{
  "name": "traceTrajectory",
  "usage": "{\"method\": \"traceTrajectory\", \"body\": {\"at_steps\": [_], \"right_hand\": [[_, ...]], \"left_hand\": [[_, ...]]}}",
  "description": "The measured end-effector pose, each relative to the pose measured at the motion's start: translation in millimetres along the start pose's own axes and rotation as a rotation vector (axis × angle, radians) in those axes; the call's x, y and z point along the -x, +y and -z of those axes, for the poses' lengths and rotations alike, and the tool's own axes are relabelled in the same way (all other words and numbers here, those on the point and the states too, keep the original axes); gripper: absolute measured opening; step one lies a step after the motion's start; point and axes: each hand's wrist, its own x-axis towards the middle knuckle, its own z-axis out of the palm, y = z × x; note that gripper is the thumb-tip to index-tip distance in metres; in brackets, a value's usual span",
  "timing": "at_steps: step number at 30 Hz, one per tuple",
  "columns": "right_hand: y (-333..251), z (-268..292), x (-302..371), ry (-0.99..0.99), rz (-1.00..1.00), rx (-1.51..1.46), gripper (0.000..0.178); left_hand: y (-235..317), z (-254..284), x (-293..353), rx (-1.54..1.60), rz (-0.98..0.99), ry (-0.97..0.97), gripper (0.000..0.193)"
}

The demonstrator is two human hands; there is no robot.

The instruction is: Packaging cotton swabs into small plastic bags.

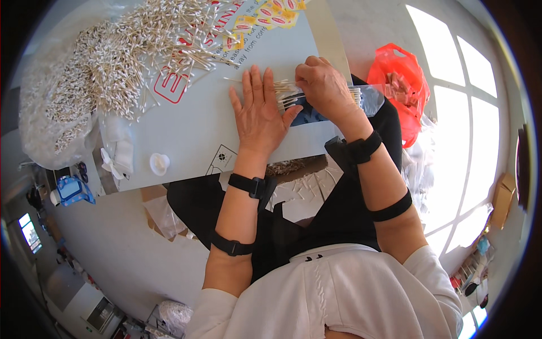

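My left hand [257, 113] lies flat on the table board, fingers spread, its thumb beside a row of cotton swabs [287, 100]. My right hand [328, 90] is closed over the same row, fingers curled and fingertips pressed together. What it pinches, if anything, is hidden by the fingers. Swab tips also show on the right side of that hand. Under the swabs is a dark blue printed piece [307, 114], and a clear plastic bag [371, 100] reaches past the table's right edge. One loose swab [232, 79] lies by the left fingertips.
A big heap of cotton swabs [116, 68] spills from a clear bag at far left. Yellow packets [271, 14] lie at the back. A white round cap [160, 164] sits near the front edge. A red plastic bag [400, 85] is off the right side.
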Motion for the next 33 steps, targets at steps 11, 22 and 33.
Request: {"method": "traceTrajectory", "body": {"at_steps": [11, 22, 33], "right_hand": [[-17.1, -24.5, -5.6, 0.356, 0.043, -0.296, 0.015], [-12.9, -22.0, -8.4, 0.226, 0.112, -0.345, 0.018], [-11.3, -43.2, -3.4, 0.297, 0.171, -0.268, 0.005]], "left_hand": [[-37.4, 12.1, 0.5, 0.193, 0.02, 0.206, 0.066], [-76.0, 19.7, -10.8, 0.233, 0.021, 0.193, 0.022], [-60.2, 26.1, -12.2, 0.18, -0.055, 0.174, 0.016]]}}
